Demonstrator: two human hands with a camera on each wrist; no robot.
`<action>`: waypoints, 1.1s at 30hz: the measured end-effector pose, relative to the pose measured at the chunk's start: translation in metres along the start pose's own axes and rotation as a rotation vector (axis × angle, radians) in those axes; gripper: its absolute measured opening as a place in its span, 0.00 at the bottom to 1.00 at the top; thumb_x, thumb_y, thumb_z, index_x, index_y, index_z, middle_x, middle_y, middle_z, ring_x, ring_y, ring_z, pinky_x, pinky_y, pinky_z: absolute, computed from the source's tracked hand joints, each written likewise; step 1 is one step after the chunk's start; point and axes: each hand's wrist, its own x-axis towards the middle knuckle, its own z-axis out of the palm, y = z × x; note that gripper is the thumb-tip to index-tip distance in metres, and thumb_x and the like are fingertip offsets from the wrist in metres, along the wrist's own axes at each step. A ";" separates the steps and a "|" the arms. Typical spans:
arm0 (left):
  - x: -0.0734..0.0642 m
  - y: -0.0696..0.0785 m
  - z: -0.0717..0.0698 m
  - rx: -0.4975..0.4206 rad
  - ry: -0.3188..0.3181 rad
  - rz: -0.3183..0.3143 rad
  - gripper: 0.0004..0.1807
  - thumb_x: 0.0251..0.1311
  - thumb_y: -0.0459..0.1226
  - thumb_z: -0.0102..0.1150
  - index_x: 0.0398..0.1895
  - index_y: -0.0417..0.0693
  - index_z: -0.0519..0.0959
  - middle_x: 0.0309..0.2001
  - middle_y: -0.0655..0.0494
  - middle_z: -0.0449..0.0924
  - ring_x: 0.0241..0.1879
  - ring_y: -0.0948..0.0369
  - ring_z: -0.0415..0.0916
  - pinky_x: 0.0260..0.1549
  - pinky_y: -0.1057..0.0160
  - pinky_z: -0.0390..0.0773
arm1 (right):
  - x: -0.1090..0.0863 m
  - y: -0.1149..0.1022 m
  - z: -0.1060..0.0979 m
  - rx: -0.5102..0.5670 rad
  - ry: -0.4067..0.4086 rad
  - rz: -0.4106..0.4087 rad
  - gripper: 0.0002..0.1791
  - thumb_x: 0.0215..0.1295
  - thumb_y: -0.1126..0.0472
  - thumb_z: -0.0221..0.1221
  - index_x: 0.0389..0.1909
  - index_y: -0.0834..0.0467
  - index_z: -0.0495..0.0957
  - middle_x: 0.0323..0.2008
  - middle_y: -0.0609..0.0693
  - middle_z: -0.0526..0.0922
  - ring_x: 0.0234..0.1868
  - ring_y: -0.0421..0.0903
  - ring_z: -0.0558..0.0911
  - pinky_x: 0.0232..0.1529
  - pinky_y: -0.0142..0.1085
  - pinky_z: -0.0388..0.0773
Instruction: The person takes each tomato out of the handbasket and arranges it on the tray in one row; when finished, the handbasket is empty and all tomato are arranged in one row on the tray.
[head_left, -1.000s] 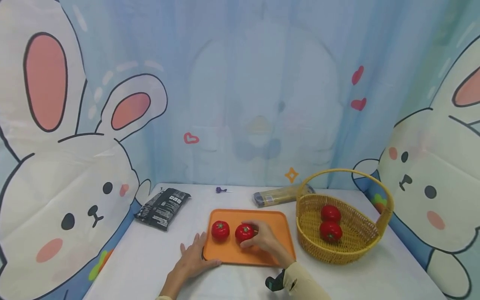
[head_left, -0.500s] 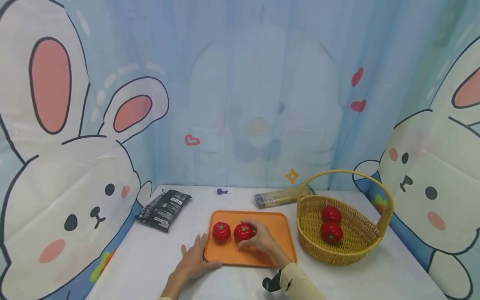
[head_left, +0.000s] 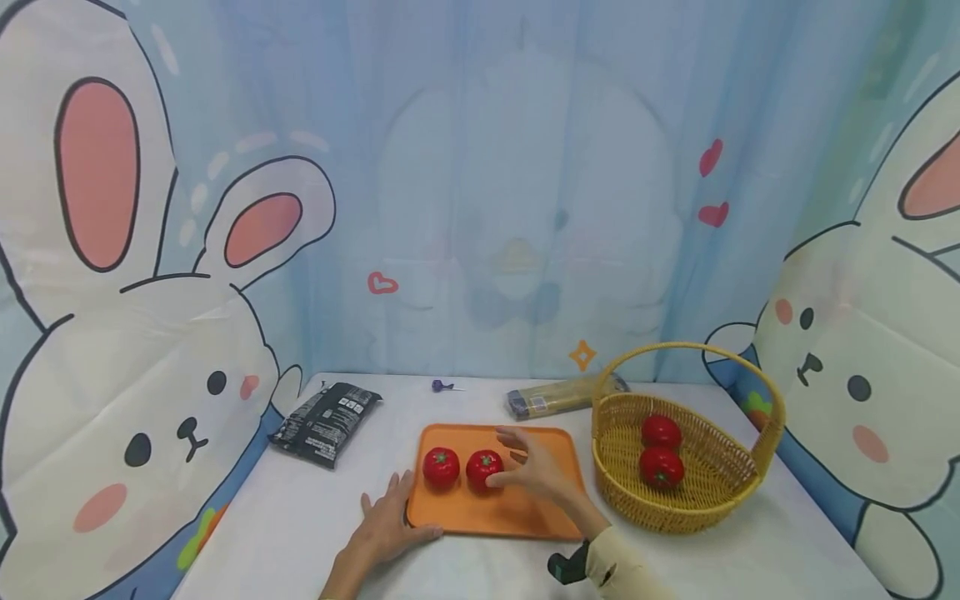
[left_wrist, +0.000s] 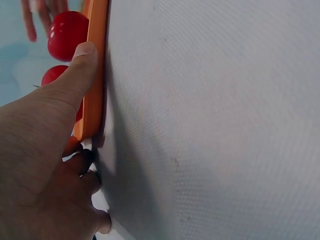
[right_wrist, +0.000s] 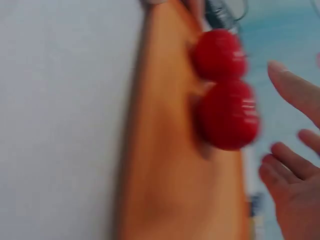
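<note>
Two red tomatoes with green stems, a left tomato (head_left: 441,468) and a right tomato (head_left: 482,468), sit side by side on an orange tray (head_left: 536,512). My right hand (head_left: 536,471) is just right of the right tomato, fingers spread and nothing in its grasp. In the right wrist view a gap shows between the fingers (right_wrist: 287,165) and the blurred tomatoes. My left hand (head_left: 386,521) lies at the tray's front left corner with fingers spread. Its thumb (left_wrist: 82,62) rests against the tray's front rim in the left wrist view.
A yellow wicker basket (head_left: 645,508) with a tall handle stands right of the tray, with two tomatoes (head_left: 662,454) inside. A black packet (head_left: 327,423) lies back left. Behind the tray are a small purple item (head_left: 441,386) and a long tan package (head_left: 558,398).
My right hand has let go of the right tomato and drawn back to the right, its fingers spreading. The tomato stays on the tray. My left hand keeps its place.
</note>
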 end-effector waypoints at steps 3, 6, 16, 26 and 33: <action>0.000 0.000 -0.002 0.004 0.004 -0.004 0.61 0.54 0.55 0.82 0.83 0.34 0.61 0.81 0.31 0.61 0.83 0.33 0.50 0.76 0.20 0.33 | -0.006 -0.024 -0.037 -0.048 -0.127 -0.094 0.37 0.61 0.66 0.78 0.69 0.70 0.75 0.63 0.70 0.83 0.67 0.70 0.80 0.69 0.64 0.77; 0.000 -0.001 -0.003 0.010 0.009 -0.009 0.61 0.54 0.56 0.82 0.82 0.34 0.61 0.81 0.31 0.61 0.83 0.33 0.50 0.75 0.19 0.33 | -0.010 -0.041 -0.083 -0.040 -0.277 -0.163 0.30 0.65 0.64 0.76 0.65 0.71 0.79 0.59 0.68 0.86 0.62 0.65 0.85 0.66 0.58 0.81; 0.005 -0.009 -0.005 0.008 0.012 -0.029 0.62 0.53 0.56 0.83 0.83 0.35 0.60 0.81 0.32 0.60 0.83 0.34 0.50 0.75 0.19 0.32 | -0.019 -0.003 -0.212 0.039 -0.315 -0.063 0.27 0.74 0.67 0.66 0.69 0.73 0.75 0.64 0.71 0.82 0.58 0.44 0.88 0.58 0.38 0.88; 0.006 -0.008 0.001 -0.013 -0.017 0.001 0.62 0.54 0.57 0.82 0.83 0.34 0.60 0.81 0.31 0.60 0.83 0.32 0.50 0.74 0.17 0.31 | -0.031 0.063 -0.252 -0.194 0.219 0.262 0.42 0.73 0.47 0.70 0.75 0.70 0.70 0.71 0.72 0.76 0.69 0.68 0.77 0.69 0.62 0.78; 0.003 -0.006 0.004 0.004 0.005 0.032 0.61 0.55 0.56 0.81 0.83 0.33 0.60 0.81 0.31 0.61 0.83 0.33 0.51 0.74 0.17 0.32 | -0.024 0.071 -0.238 -0.167 0.298 0.316 0.39 0.75 0.53 0.68 0.74 0.75 0.67 0.70 0.76 0.73 0.69 0.72 0.76 0.67 0.63 0.79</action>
